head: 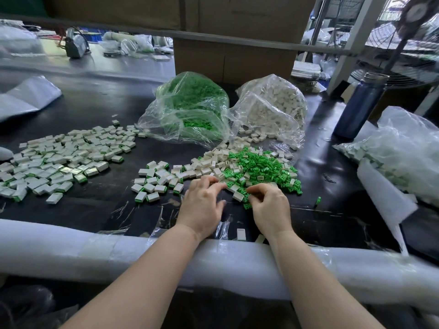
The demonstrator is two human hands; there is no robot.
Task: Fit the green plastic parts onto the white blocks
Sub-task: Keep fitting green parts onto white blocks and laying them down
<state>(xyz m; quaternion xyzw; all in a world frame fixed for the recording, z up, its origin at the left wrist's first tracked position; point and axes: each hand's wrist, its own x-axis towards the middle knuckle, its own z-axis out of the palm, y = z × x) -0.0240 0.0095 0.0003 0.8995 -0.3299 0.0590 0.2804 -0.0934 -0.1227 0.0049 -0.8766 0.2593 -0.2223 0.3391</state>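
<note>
Both forearms cross the padded bench edge [71, 248]. Left hand [202, 203], fingers spread, touches white blocks [209, 166]; right hand [268, 205] pinches a green part [247, 198] from the green parts [263, 169]. Picking stage, apparently; next, align part with block and press.

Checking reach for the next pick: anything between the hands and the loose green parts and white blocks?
Nothing visible. Left hand and right hand are already at the near edge of the mixed pile, fingertips among the green parts and white blocks.
</note>
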